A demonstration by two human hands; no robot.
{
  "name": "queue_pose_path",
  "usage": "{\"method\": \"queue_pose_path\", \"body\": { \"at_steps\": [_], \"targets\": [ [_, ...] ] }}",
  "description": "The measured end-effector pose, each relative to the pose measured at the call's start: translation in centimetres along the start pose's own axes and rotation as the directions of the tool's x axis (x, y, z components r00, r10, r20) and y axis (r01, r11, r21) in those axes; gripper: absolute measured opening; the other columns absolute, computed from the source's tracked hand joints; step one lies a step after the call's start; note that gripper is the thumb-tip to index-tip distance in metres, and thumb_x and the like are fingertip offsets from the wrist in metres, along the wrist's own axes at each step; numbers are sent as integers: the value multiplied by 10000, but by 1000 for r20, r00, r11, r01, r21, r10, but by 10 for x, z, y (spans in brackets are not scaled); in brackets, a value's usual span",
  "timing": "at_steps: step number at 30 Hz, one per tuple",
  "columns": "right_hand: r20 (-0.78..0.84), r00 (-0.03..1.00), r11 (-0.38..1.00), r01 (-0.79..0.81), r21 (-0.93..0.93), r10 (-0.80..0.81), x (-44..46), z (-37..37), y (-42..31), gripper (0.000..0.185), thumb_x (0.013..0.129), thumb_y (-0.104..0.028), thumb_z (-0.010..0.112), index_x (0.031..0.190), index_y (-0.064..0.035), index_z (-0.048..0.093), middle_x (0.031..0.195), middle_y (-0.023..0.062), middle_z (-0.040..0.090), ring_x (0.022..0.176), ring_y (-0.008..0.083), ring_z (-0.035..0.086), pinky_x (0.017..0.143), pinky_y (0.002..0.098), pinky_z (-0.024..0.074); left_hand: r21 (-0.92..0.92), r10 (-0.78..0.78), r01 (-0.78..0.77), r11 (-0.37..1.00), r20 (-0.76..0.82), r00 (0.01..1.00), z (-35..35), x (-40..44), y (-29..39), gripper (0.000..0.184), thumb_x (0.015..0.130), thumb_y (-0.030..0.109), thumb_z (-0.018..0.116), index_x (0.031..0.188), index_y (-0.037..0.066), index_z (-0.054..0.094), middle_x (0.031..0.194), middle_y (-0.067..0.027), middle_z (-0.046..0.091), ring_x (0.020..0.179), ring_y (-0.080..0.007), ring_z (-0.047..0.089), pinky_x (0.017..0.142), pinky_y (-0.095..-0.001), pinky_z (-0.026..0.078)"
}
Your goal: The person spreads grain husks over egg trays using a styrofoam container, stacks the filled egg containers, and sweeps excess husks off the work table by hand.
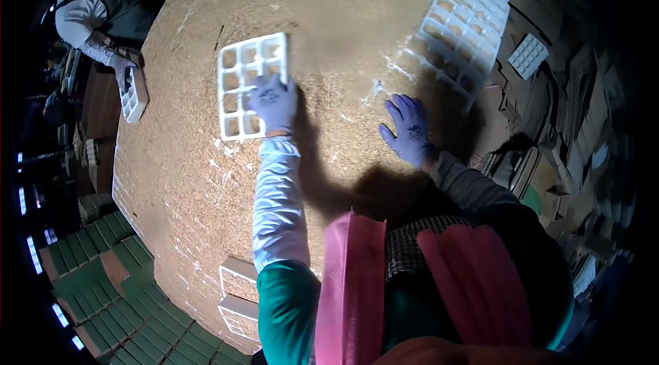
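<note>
Since that huge speckled tan tabletop (185, 190) takes up most of the spot, with a big white lattice (458, 7) at its far right, you kinda have to look left for the white grid tray (241, 92), long axis running roughly away from the person. Left hand (274, 104) is way nearer, right on the tray's right side, can't tell if it's pinching; right hand (408, 130) is well apart, fingers spread over the tabletop.

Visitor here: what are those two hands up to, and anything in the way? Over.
Left hand on white tray, grip unclear. Right hand spread, holding nothing. Nothing visible blocking the tray; more white trays farther right.
</note>
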State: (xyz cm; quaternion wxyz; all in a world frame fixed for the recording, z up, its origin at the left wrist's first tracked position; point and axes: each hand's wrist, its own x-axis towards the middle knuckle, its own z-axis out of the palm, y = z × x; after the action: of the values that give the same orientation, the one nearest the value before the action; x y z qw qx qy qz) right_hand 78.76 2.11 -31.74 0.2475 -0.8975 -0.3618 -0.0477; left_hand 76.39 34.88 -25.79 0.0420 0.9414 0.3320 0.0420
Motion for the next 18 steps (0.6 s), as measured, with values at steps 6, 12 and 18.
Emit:
{"method": "queue_pose_path", "body": {
  "at_steps": [6, 12, 18],
  "targets": [
    [-17, 999, 952, -36, 304, 44, -6, -4, 22, 272, 849, -181, 611, 1075, -34, 581, 1056, 192, 567, 1039, 418, 515, 965, 493, 431, 5, 170, -171, 985, -153, 974, -18, -73, 54, 523, 885, 565, 590, 1080, 85, 664, 1171, -230, 612, 998, -409, 590, 875, -486, 488],
    [23, 961, 627, 161, 763, -274, -7, -106, 118, 178, 850, -18, 595, 1017, -63, 638, 1088, 107, 614, 1031, 300, 583, 906, 392, 484, -101, -745, 772, 628, 208, 633, -18, -204, -115, 677, 940, 597, 450, 1345, 68, 570, 1313, -246, 553, 1041, -406, 623, 915, -446, 508],
    [130, 969, 758, -244, 604, 209, -34, -171, 273, 251, 928, -40, 531, 1163, -11, 617, 1174, 158, 615, 1120, 304, 583, 989, 374, 454, -75, -360, 430, 899, 430, 828, -25, -159, 227, 570, 888, 437, 560, 1296, 40, 550, 1141, -287, 635, 1061, -421, 597, 941, -479, 470]
  ]
}}
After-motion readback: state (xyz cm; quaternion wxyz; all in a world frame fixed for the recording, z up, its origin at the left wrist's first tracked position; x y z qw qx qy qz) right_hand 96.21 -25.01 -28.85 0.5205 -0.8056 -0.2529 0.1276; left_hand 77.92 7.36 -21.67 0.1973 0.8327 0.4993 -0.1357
